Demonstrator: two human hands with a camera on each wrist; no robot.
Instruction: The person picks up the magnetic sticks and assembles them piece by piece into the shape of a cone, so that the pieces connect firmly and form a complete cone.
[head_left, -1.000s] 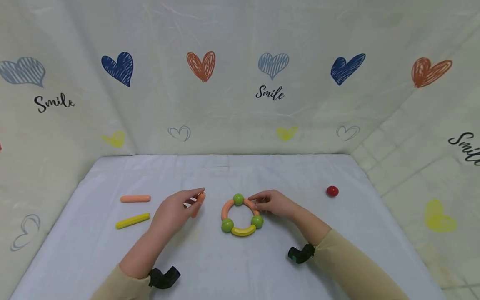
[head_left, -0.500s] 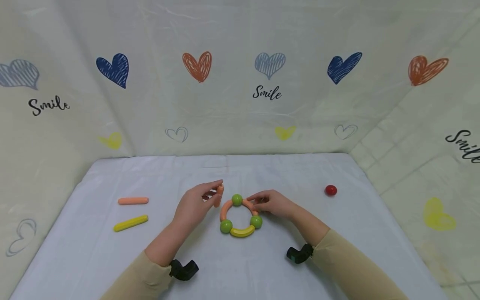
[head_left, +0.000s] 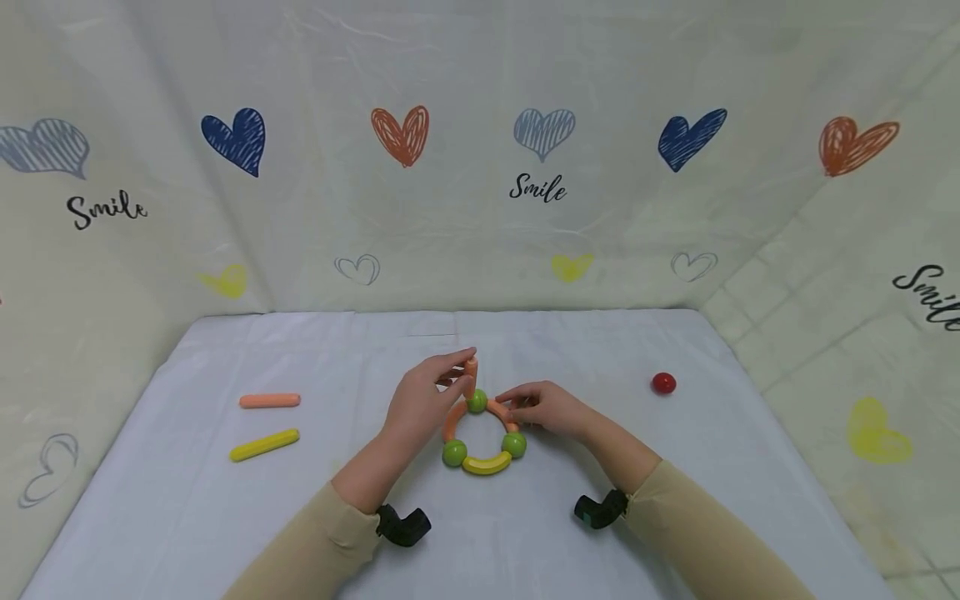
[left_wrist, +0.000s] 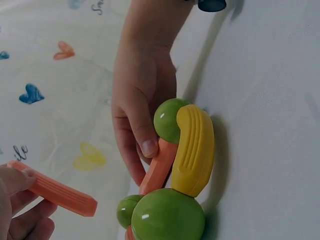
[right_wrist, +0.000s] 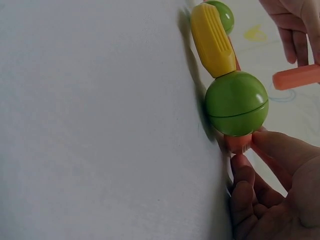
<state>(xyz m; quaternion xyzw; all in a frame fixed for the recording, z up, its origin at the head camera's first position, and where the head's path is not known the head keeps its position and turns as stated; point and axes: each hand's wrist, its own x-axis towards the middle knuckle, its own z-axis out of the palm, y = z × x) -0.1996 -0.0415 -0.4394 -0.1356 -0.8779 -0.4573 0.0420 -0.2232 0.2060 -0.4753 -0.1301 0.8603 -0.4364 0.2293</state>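
Nearest on the white bench [head_left: 225, 517] sits the ring toy [head_left: 484, 435], a loop of green balls joined by curved yellow and orange pieces. At about 3 o'clock of it the right hand [head_left: 546, 409] has its fingers pinching the orange arc on the ring's right side, pinning it down. The left hand [head_left: 423, 402] has swung in from 9 o'clock over the last second, fingers pinching an orange stick [head_left: 470, 375] that's now upright just above the top green ball [head_left: 476, 402], so I'd say it's lined up to get stuck on. Farther out: a yellow stick [head_left: 265, 444] and another orange stick [head_left: 270, 401] at 9 o'clock, red ball [head_left: 663, 383] at 2.
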